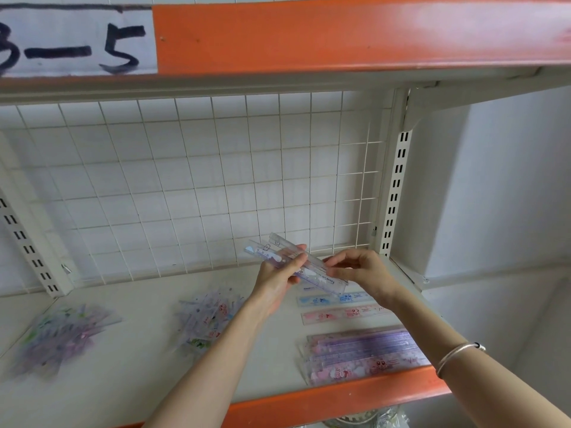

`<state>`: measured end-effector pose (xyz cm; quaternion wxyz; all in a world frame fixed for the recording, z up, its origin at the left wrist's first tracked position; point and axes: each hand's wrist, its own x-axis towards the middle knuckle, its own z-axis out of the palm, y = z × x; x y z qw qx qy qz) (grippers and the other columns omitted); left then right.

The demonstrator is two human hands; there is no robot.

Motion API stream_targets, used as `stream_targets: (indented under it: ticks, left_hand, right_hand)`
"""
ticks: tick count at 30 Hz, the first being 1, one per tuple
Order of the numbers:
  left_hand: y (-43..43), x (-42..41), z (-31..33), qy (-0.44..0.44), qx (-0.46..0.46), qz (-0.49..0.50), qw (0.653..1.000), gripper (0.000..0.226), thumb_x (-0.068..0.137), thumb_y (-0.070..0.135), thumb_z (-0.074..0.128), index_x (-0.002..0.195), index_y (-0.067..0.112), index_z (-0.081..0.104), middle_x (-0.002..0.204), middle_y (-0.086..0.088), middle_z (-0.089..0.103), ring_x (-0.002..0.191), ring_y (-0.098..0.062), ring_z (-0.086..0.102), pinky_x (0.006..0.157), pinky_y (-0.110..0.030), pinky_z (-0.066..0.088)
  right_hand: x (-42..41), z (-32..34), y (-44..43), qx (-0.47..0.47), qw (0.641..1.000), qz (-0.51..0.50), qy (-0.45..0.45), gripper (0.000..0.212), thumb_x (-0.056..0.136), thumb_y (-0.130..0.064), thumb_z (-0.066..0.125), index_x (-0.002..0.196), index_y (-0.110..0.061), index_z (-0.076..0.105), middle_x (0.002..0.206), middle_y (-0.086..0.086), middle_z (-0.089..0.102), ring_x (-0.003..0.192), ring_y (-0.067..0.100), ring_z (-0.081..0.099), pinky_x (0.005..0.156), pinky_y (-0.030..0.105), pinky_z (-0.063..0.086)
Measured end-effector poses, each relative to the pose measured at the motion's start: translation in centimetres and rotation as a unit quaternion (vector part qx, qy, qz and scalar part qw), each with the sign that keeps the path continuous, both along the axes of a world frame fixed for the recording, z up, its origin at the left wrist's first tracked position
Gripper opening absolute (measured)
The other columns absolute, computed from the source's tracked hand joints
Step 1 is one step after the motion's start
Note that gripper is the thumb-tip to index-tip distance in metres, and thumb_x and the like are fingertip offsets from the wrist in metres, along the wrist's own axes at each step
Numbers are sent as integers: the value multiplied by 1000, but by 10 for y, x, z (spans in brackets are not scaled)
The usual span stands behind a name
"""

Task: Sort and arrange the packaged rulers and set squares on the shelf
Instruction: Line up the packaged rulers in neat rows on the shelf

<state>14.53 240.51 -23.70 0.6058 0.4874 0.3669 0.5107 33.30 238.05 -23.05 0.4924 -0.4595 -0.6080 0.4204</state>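
- We hold a small bundle of clear packaged rulers (pixel 313 270) in the air above the right half of the shelf (pixel 139 350), tilted so that its far end points up and to the left.
- Our left hand (pixel 278 282) comes up from below and grips the bundle, its fingers curled over the top edge.
- Our right hand (pixel 364 273) pinches the lower right part of the same bundle between thumb and bent fingers; a silver bracelet (pixel 457 353) sits on that wrist.
- Under our hands, a blue ruler (pixel 336 299) and a pink ruler (pixel 343 313) lie flat side by side, parallel to the shelf front.
- Nearer the orange front edge (pixel 340 396) lies a neat stack of purple and pink packs (pixel 361 353).
- A loose heap of mixed packs (pixel 207 319) sits mid-shelf, and a second blurred heap (pixel 58 338) lies well apart on the left.
- A white wire grid (pixel 185 180) forms the back wall.
- On the beam above, a paper label (pixel 71 41) reads "3-5" as far as we can see.
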Motion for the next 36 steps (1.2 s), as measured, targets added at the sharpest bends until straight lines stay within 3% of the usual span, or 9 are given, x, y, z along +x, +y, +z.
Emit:
stream_targets:
  ticks: [4, 13, 17, 20, 22, 26, 32, 36]
  left_hand:
    - [0, 1, 0, 1, 12, 3, 1000, 15, 85, 12, 67, 100, 11, 67, 72, 0, 65, 62, -7, 56, 53, -15, 42]
    - [-1, 2, 1, 27, 27, 30, 999, 12, 85, 14, 69, 97, 14, 70, 75, 5, 70, 67, -3, 64, 55, -14, 46]
    - [-1, -2, 3, 49, 32, 22, 998, 19, 88, 15, 66, 108, 14, 68, 74, 8, 71, 70, -1, 64, 59, -13, 47]
    - [-2, -3, 5, 67, 20, 21, 997, 7, 89, 14, 64, 94, 12, 69, 75, 6, 71, 67, -4, 61, 54, -12, 44]
    - [-3, -3, 7, 81, 14, 13, 996, 8, 90, 12, 63, 84, 12, 68, 72, 7, 71, 64, -4, 60, 53, -12, 42]
    - [-3, -2, 8, 90, 1, 0, 996, 10, 90, 11, 64, 80, 12, 67, 71, 6, 72, 63, -3, 60, 54, -13, 42]
    - [-7, 2, 10, 75, -21, -12, 997, 12, 90, 14, 63, 80, 12, 69, 73, 5, 72, 67, -7, 61, 56, -14, 45]
    - [-9, 4, 12, 41, -44, -6, 998, 14, 90, 14, 63, 79, 9, 69, 72, 1, 72, 64, -7, 61, 55, -14, 46]
  right_hand:
    - [0, -1, -2, -2, 1000, 4, 10, 14, 71, 4, 75, 80, -5, 70, 87, 9, 71, 81, 20, 64, 72, 32, 50]
    - [-3, 0, 0, -21, 1000, 17, 4, 18, 75, 11, 70, 90, 3, 65, 87, 13, 68, 73, 15, 65, 65, 20, 52]
    - [-5, 1, 2, -54, 990, 4, 129, 23, 71, 3, 72, 93, -1, 64, 90, 16, 68, 79, 24, 63, 73, 24, 54]
    - [-7, 4, 5, -97, 963, -3, 252, 49, 64, -6, 74, 110, -2, 59, 97, 18, 69, 85, 31, 65, 84, 35, 54]
    - [-9, 7, 6, -108, 946, -6, 306, 53, 65, -5, 73, 116, -4, 57, 97, 17, 70, 86, 30, 68, 84, 38, 56]
    - [-13, 10, 7, -111, 918, -5, 381, 36, 79, 4, 63, 115, -1, 58, 95, 16, 70, 87, 27, 71, 72, 31, 59]
    - [-18, 8, 5, -113, 874, 24, 472, 39, 74, 6, 60, 113, 7, 55, 103, 22, 62, 92, 27, 70, 80, 34, 58]
    - [-20, 4, 3, -113, 873, 23, 475, 22, 86, 13, 49, 105, 4, 57, 96, 19, 65, 92, 26, 70, 81, 32, 58]
